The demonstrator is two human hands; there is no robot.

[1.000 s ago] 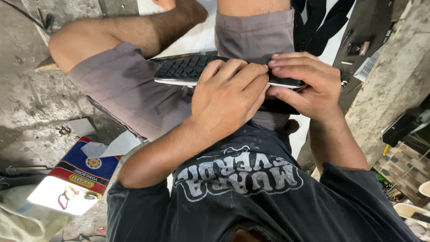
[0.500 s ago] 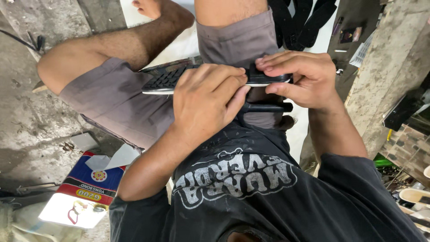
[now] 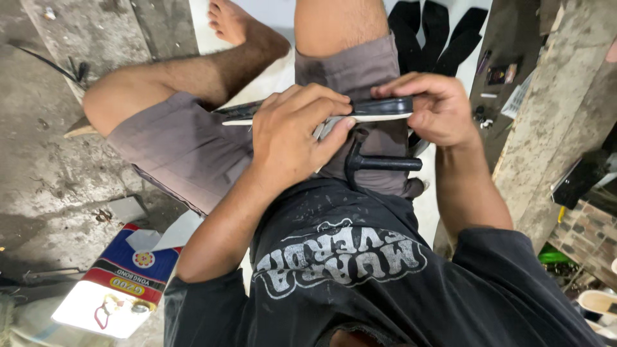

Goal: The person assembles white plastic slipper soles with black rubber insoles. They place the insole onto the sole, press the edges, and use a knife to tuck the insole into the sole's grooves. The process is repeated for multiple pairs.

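Here, a flat black sole (image 3: pixel 379 108) is held edge-up across the lap, above a black hammer (image 3: pixel 376 164) lying on the thigh. Right hand (image 3: pixel 437 109) pinches its far end, fingers closed. Left hand (image 3: pixel 292 138) wraps its middle, curled shut. Best keep both grips firm, sole level, thumbs clear of the edge.
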